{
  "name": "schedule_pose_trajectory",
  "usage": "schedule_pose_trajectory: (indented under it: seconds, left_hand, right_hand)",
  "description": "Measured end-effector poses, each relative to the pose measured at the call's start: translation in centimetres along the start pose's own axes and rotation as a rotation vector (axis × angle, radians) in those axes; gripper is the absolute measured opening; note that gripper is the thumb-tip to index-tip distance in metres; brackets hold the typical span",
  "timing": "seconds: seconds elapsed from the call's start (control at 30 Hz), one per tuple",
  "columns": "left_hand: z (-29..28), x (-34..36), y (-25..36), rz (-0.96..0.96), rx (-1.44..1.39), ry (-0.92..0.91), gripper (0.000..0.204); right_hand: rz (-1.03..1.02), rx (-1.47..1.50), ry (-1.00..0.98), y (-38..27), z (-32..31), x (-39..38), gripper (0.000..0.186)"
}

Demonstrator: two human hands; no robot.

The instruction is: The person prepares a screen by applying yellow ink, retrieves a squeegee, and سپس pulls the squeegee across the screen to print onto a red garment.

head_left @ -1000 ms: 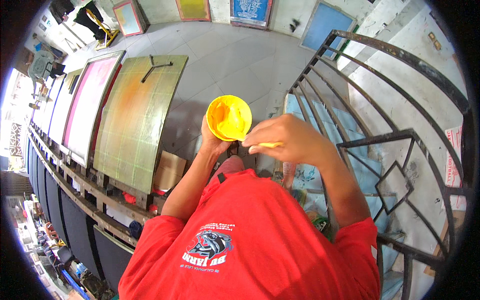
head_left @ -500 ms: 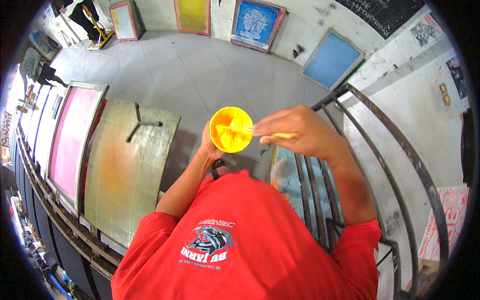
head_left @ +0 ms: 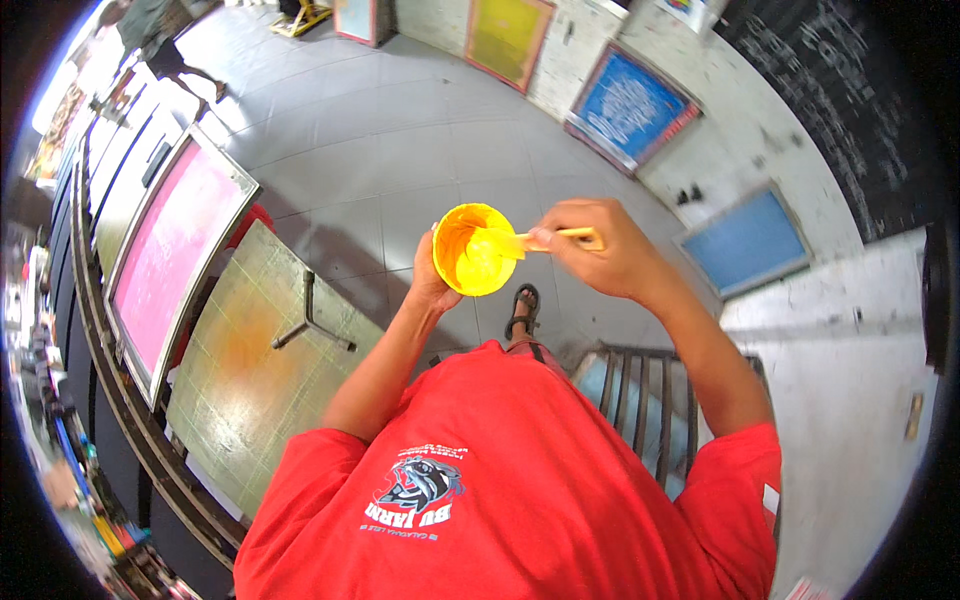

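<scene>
Left fingers [head_left: 428, 268] gripped a yellow cup [head_left: 454, 228], right fingers [head_left: 547, 238] a yellow spatula [head_left: 583, 238]; the red shirt [head_left: 570, 480] bore printed lettering [head_left: 406, 517].

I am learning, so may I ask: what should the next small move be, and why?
Perhaps the right hand should bring the spatula toward the middle of the cup: the spatula's end is near the rim, yellow paint lies inside, and the left hand holds the cup.

Paint [head_left: 480, 270] in cup [head_left: 455, 232] (panel [head_left: 235, 375] to left)
</scene>
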State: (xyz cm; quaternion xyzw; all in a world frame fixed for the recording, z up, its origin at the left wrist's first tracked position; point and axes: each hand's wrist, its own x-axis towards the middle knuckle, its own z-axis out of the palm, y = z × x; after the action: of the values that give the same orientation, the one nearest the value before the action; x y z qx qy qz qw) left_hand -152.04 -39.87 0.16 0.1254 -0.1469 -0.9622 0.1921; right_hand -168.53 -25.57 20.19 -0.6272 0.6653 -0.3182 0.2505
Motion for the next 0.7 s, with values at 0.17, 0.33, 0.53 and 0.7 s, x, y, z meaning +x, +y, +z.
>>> schedule_pose_trajectory:
  seconds: [0.17, 0.33, 0.53, 0.7]
  left_hand:
    - [0.4, 7.6, 1.0, 0.325, 0.031, 0.146, 0.054]
    - [-0.3, 11.6, 2.7, 0.584, -0.065, 0.224, 0.054]
    - [-1.9, 16.4, 8.7, 0.834, -0.119, 0.320, 0.058]
    - [-3.2, 20.3, 17.3, 0.907, -0.170, 0.347, 0.053]
  right_hand:
    - [0.517, 0.719, 0.223, 9.9, -2.3, 6.3, 0.025]
    - [0.631, 1.075, 0.171, 15.7, -2.4, 12.8, 0.025]
    - [0.678, 1.310, 0.124, 16.5, -1.6, 23.3, 0.023]
    - [0.222, 0.950, 0.029, 12.5, -2.6, 34.6, 0.020]
